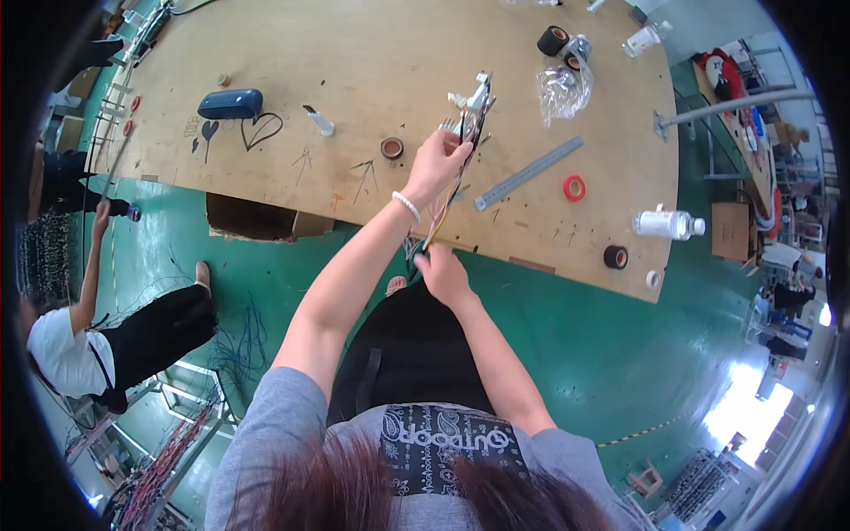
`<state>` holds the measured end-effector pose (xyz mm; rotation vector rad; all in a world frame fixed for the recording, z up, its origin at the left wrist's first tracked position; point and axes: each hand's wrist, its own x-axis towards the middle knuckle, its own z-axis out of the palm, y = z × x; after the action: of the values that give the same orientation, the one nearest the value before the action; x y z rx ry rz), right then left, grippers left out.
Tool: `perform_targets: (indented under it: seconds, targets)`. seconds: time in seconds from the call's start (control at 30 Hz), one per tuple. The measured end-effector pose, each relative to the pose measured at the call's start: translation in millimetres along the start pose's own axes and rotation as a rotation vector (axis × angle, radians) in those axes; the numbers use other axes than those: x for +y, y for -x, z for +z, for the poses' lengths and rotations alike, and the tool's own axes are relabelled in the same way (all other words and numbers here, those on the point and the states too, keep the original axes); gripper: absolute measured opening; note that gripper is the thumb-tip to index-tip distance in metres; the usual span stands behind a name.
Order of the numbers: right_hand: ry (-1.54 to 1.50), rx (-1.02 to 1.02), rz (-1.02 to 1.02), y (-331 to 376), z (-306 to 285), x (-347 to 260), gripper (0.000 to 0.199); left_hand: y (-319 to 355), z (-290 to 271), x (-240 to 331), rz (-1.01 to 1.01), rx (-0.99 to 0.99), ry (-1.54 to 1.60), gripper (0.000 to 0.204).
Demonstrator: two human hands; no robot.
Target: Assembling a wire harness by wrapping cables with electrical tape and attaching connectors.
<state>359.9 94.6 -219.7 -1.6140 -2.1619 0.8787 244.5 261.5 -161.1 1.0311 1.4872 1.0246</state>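
Observation:
A wire harness [437,223] of thin coloured wires runs over the table's front edge. My left hand [436,166], with a beaded bracelet at the wrist, is closed around the wires above the tabletop. Beyond its fingers, the wires end at white connectors [478,94]. Nearer to me, below the edge, my right hand [445,276] is closed on the lower part of the same bundle. A dark piece shows beside its fingers, too small to identify. A steel ruler [529,173] lies to the right of my left hand, and a brown tape roll [391,148] to its left.
The wooden table [354,53] also bears a red tape roll [574,188], black tape rolls [552,41], a clear plastic bag [563,93], a bottle [666,224], a blue case [230,104] and a small white bottle [320,121]. Another person [75,350] works at the left.

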Motion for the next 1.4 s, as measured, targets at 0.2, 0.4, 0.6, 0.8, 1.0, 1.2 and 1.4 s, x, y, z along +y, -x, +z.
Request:
perform_targets:
  seconds: [0.2,0.4,0.6,0.8,1.0,1.2,1.4]
  targets:
    - [-0.479,-0.065,0.289,-48,-164,2,0.043,30,19,14,0.117,0.217,0.244,0.01]
    - [-0.92,-0.425,0.451,-148,-220,-34,0.041,70,22,30,0.062,0.074,0.654,0.008]
    - [-1.06,-0.514,0.487,-174,-218,-28,0.038,76,23,36,0.076,0.025,0.599,0.008]
    - [-1.108,-0.045,0.267,-218,-238,-32,0.026,88,12,39,-0.057,0.002,0.66,0.007]
    - [-0.908,-0.086,0.196,-219,-223,-32,0.017,102,11,19,-0.081,0.087,0.587,0.007]
    - [-0.611,-0.158,0.219,-212,-196,-29,0.015,116,9,-18,-0.21,0.248,0.358,0.009]
    - [-0.234,-0.015,-0.085,-213,-186,-25,0.012,111,-3,-18,-0.22,0.282,0.249,0.01]
